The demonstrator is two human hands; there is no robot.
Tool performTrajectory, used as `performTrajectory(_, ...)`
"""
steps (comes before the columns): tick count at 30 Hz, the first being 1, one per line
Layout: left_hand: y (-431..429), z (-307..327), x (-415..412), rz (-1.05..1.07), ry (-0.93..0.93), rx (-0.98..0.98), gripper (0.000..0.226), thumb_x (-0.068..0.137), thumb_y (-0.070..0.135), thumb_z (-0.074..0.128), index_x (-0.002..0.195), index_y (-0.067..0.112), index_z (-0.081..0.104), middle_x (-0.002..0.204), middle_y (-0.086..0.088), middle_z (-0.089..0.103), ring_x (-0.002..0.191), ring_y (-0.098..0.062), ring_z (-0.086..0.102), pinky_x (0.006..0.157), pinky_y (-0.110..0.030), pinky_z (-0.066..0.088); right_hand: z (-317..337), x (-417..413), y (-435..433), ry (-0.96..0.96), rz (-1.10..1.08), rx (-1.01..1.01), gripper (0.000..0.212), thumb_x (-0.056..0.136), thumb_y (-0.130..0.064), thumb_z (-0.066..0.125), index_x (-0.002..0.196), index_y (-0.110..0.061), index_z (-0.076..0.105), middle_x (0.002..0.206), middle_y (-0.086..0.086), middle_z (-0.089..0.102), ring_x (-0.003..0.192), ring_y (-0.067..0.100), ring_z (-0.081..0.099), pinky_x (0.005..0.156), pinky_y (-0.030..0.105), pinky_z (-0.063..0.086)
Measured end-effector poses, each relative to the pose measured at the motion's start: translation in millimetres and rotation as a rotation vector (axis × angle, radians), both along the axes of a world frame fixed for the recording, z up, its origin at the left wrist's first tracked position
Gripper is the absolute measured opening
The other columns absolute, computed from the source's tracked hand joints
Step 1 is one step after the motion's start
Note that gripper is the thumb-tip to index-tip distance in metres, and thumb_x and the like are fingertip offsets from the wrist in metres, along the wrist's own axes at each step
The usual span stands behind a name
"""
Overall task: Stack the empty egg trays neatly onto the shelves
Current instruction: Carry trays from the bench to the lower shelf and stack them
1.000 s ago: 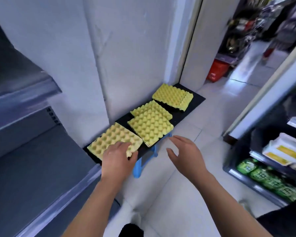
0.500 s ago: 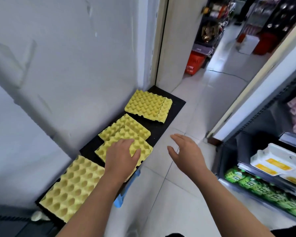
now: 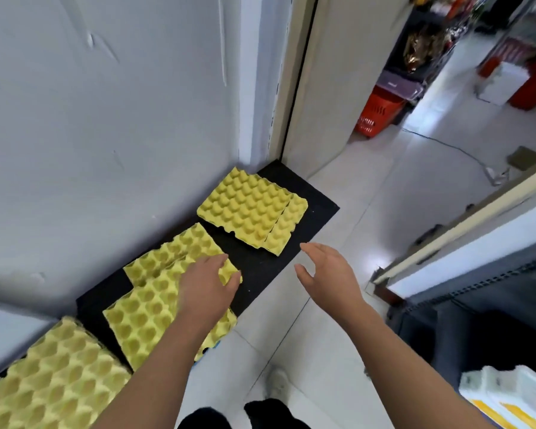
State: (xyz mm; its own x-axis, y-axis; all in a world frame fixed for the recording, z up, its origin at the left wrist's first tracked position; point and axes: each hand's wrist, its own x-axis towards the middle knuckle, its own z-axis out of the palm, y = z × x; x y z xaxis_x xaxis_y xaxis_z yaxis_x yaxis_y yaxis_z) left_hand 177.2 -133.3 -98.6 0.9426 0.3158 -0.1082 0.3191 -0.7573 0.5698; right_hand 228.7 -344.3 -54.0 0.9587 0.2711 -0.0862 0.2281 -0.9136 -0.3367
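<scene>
Several yellow egg trays lie on a long black board [image 3: 307, 205] against the white wall. The far tray [image 3: 245, 209] overlaps a second one at its right side. Two middle trays overlap: a rear tray [image 3: 167, 258] and a front tray [image 3: 143, 320]. The nearest tray [image 3: 53, 382] fills the lower left. My left hand [image 3: 206, 289] rests palm down on the middle trays, fingers spread; I cannot see any grip. My right hand [image 3: 328, 274] hovers open over the floor beside the board's edge, holding nothing.
The white wall runs along the left, ending at a door frame [image 3: 288, 88]. A dark shelf unit [image 3: 477, 305] with white packages [image 3: 508, 394] stands on the right. A red basket [image 3: 375, 113] sits beyond the doorway. My shoes [image 3: 276, 382] are on the tiled floor.
My view has swung right and closer, away from the grey shelves. My left hand moved from the nearest tray onto the middle trays. My right hand stayed open beside it.
</scene>
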Motion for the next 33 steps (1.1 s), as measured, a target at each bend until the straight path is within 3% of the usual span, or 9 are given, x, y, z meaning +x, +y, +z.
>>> performTrajectory(3, -12.7, -18.6, 37.7, 0.09, 0.053, -0.053, 0.046, 0.092, 0.041, 0.06, 0.134, 0.023, 0.055, 0.126, 0.005, 0.058, 0.113, -0.014, 0.057, 0.09, -0.03, 0.043, -16.4, 55.5, -12.9, 0.042, 0.053, -0.016, 0.046, 0.095, -0.03, 0.052, 0.139, -0.015, 0.048, 0.141, 0.001, 0.051, 0.131, 0.016, 0.043, 0.106, 0.024, 0.03)
performTrajectory(10, -18.8, -71.5, 121.1, 0.234, 0.191, -0.166, 0.053, 0.089, 0.042, 0.063, 0.137, 0.022, 0.051, 0.125, 0.004, 0.059, 0.115, -0.018, 0.056, 0.091, -0.04, 0.049, -73.9, 166.4, -12.2, 0.131, 0.113, -0.014, 0.05, 0.095, -0.031, 0.054, 0.141, -0.013, 0.045, 0.143, 0.001, 0.048, 0.133, 0.017, 0.04, 0.107, 0.027, 0.03)
performTrajectory(15, -18.2, -119.1, 184.1, 0.287, 0.273, -0.253, 0.06, 0.089, 0.04, 0.064, 0.142, 0.018, 0.046, 0.128, 0.002, 0.058, 0.114, -0.017, 0.056, 0.089, -0.032, 0.046, -121.5, 239.2, -1.1, 0.195, 0.113, -0.004, 0.052, 0.093, -0.033, 0.056, 0.141, -0.014, 0.045, 0.144, 0.002, 0.046, 0.134, 0.018, 0.039, 0.107, 0.03, 0.032)
performTrajectory(21, -15.6, -182.2, 238.8, 0.352, 0.408, -0.336, 0.073, 0.087, 0.044, 0.067, 0.148, 0.018, 0.036, 0.139, -0.005, 0.05, 0.12, -0.022, 0.055, 0.095, -0.041, 0.049, -186.2, 312.7, 8.6, 0.293, 0.104, -0.002, 0.056, 0.092, -0.032, 0.059, 0.142, -0.012, 0.041, 0.146, 0.006, 0.042, 0.136, 0.021, 0.033, 0.108, 0.033, 0.032)
performTrajectory(27, -21.4, -242.7, 273.7, 0.424, 0.498, -0.398, 0.084, 0.089, 0.042, 0.066, 0.154, 0.019, 0.019, 0.15, -0.007, 0.033, 0.128, -0.025, 0.046, 0.085, -0.03, 0.04, -258.8, 376.0, 14.4, 0.405, 0.136, -0.092, 0.071, 0.091, -0.04, 0.058, 0.15, -0.02, 0.025, 0.157, 0.012, 0.018, 0.144, 0.027, 0.02, 0.114, 0.042, 0.029)
performTrajectory(33, -40.0, -288.3, 299.6, 0.576, 0.548, -0.501, 0.101, 0.087, 0.038, 0.07, 0.156, 0.024, -0.004, 0.156, -0.013, 0.02, 0.129, -0.033, 0.045, 0.078, -0.033, 0.038, -320.2, 426.2, 23.8, 0.432, 0.198, -0.164, 0.086, 0.087, -0.048, 0.061, 0.153, -0.026, 0.01, 0.16, 0.014, 0.002, 0.147, 0.033, 0.007, 0.117, 0.047, 0.022)
